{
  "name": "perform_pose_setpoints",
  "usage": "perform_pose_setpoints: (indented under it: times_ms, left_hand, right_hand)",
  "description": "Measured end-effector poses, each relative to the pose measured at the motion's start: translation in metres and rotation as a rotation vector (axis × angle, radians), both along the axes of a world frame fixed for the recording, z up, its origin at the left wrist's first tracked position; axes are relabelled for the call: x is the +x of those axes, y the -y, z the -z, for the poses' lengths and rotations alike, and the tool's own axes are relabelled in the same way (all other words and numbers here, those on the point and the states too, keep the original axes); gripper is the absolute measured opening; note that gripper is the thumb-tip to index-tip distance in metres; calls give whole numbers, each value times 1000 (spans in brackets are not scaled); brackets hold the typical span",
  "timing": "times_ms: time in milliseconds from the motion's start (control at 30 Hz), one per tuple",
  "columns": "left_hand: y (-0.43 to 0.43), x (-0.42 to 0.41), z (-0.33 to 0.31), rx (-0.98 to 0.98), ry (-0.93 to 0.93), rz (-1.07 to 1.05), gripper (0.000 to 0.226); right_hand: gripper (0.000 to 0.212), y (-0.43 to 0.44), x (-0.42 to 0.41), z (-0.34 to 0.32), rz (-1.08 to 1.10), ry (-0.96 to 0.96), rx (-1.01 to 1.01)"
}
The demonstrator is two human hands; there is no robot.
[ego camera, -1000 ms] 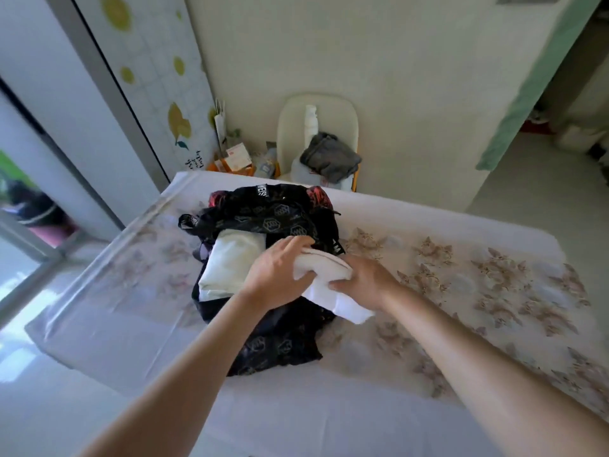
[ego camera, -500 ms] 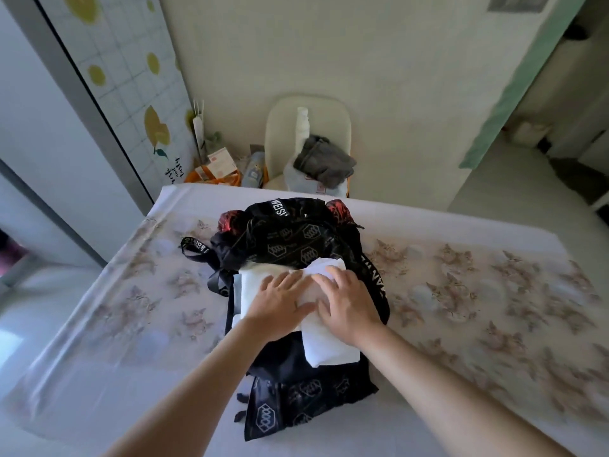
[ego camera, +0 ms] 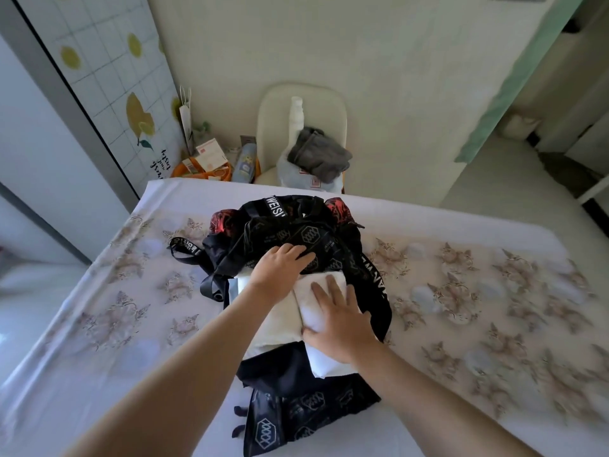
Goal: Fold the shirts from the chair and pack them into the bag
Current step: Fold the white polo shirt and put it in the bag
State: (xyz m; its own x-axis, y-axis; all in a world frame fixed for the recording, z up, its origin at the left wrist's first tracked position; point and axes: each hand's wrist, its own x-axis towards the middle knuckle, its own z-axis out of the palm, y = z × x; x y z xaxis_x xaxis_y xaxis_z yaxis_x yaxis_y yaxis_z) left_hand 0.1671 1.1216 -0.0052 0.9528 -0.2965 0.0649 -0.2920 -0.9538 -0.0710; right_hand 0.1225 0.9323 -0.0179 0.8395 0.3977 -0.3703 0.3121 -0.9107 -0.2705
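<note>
Table [ego camera: 461, 291]: covered in a pale floral cloth, fills the middle and lower frame
Bag [ego camera: 280, 374]: black backpack, lies open at the centre of the table, its mouth towards the camera
Chair [ego camera: 273, 127]: cream, upper centre behind the table's far edge
White shirt [ego camera: 329, 282]: folded, lies in the bag's mouth at centre, its near end sticking out over the bag's lower panel
Cream shirt [ego camera: 280, 324]: folded, in the bag just left of the white one, touching it
Grey shirt [ego camera: 319, 155]: crumpled on the chair, on top of a pale blue one [ego camera: 296, 179]
Right hand [ego camera: 339, 321]: flat on the white shirt, fingers straight and spread, palm down, gripping nothing
Left hand [ego camera: 280, 268]: fingers stretched out over the bag's black flap above the shirts, thumb hidden
Writing: "WEIS" in black on a white strap [ego camera: 275, 209] at the bag's top, the rest folded away; white hexagon logos [ego camera: 309, 234] across the fabric; lettering on the side straps too blurred to read
</note>
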Motion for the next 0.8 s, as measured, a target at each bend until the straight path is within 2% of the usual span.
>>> perform_pose_setpoints:
  times_ms: [67,167,200,300,433,533,633,700,800]
  left_hand:
    - [-3,9,-1,-95,48,-31,47]
    - [-4,22,-18,-300,189,-115,10]
    - [-4,26,-26,-365,226,-137,7]
    - [-5,32,-36,-472,265,-158,16]
    - [-3,18,-30,-484,271,-153,14]
    - [1,4,-21,-486,132,-139,29]
    - [2,-22,-9,-373,19,-156,57]
    - [2,-45,-5,-316,54,-156,68]
    - [6,-72,-1,-258,155,-128,61]
  right_hand:
    - [93,1,-3,3,2,76,-14]
    - [88,-1,-1,6,10,178,-23]
    - [84,-3,4,6,27,185,-14]
    - [69,-14,26,2,105,238,90]
    - [56,-27,41,7,89,300,187]
    - [62,-23,39,17,20,223,112]
    - [71,-12,39,11,-71,172,51]
    - [80,1,31,2,-173,271,52]
    - [88,27,11,5,-304,296,56]
